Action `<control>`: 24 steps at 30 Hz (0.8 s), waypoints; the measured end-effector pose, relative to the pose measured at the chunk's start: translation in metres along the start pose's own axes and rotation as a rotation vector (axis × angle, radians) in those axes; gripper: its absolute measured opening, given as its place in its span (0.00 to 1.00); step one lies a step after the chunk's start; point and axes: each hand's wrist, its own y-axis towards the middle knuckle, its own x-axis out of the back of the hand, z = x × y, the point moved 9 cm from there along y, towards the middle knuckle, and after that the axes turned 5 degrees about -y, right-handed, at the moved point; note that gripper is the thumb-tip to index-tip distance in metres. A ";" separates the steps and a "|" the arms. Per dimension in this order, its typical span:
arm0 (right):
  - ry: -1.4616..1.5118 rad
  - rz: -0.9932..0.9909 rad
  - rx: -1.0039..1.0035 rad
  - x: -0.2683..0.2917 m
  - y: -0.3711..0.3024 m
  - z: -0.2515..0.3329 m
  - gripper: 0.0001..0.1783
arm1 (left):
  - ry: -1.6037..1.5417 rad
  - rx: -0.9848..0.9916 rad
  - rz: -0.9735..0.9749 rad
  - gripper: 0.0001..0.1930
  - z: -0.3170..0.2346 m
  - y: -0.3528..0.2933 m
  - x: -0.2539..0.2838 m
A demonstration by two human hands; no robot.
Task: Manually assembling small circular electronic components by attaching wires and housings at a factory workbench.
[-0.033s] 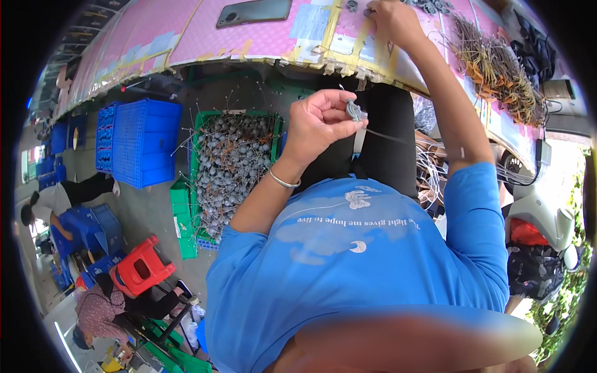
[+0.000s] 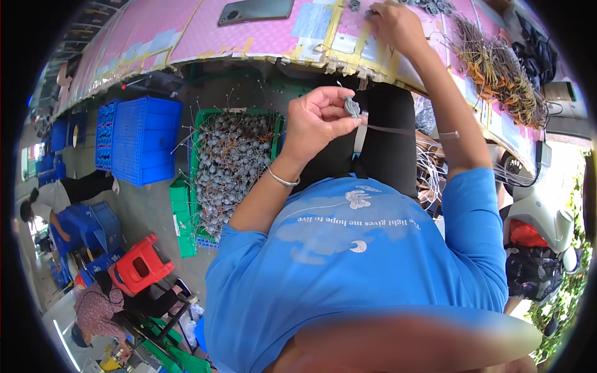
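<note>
L hand [image 2: 316, 122] grip holding sm grey part [image 2: 352, 107], R hand [image 2: 398, 26] at pink tbl [image 2: 264, 36], grip can't tell

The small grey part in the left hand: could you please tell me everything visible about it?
The small grey part looks like moulded plastic, with curved, ridged contours. The left hand pinches it between thumb and fingers over the lap, its longer side roughly up-and-down in the picture. A thin grey strand extends rightward from near its lower end; whether they join is unclear.

blue tee [image 2: 398, 273] worn, short sleeves [image 2: 471, 205], white moon [image 2: 358, 247] plus lettering [image 2: 359, 222] printed up front, black pants [image 2: 388, 146], silver bangle [image 2: 283, 181] on left wrist [image 2: 291, 166]
</note>
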 end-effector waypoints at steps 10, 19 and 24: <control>1.227 0.159 -0.493 0.048 -0.138 0.086 0.14 | 0.178 -0.200 -0.064 0.20 -0.021 0.004 0.010; 1.131 0.176 -0.423 0.062 -0.146 0.088 0.10 | 0.526 -0.323 -0.034 0.21 -0.027 -0.004 -0.007; 1.186 0.254 -0.577 0.047 -0.154 0.090 0.10 | 0.895 -0.599 -0.025 0.19 -0.044 -0.017 -0.029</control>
